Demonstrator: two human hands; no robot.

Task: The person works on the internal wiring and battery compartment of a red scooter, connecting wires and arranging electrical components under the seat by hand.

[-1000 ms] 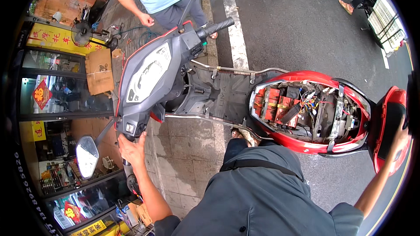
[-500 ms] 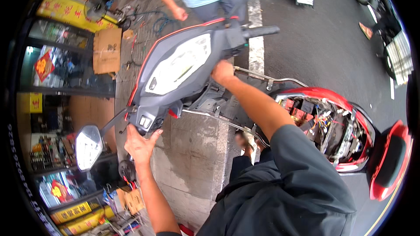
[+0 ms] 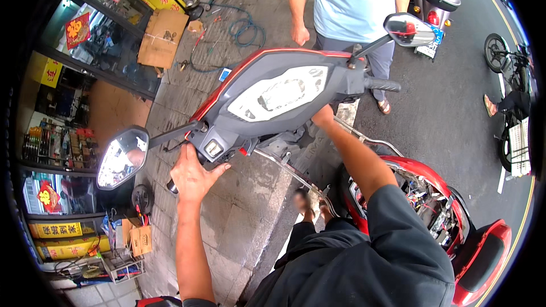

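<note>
A scooter's grey front cover [image 3: 227, 108] with red edging and a clear headlight [image 3: 278, 94] spans the middle. My left hand [image 3: 192, 175] is wrapped round the left handlebar grip [image 3: 172, 186] beside the switch housing [image 3: 213, 148], thumb stretched out. One black end of the grip sticks out past the hand. Against the cover's near edge is my right hand [image 3: 323, 115]; its fingers are hidden behind the cover. The right grip [image 3: 384, 84] is free of my hands. Mirrors stand on both sides, the left mirror [image 3: 122, 158] and the right mirror [image 3: 409, 29].
Behind the cover stands a person in a blue shirt [image 3: 358, 5]. The scooter's rear body [image 3: 421, 165] is uncovered, with wiring showing; a red-and-black seat [image 3: 483, 261] lies behind. Cardboard [image 3: 163, 37] and a blue hose [image 3: 247, 31] lie by the shopfront. Parked motorbikes [image 3: 503, 59] stand right.
My view has turned, so the cover sits farther right and the right mirror shows. More of the person in blue is visible. My left hand stays at the left grip; more of my right hand is hidden.
</note>
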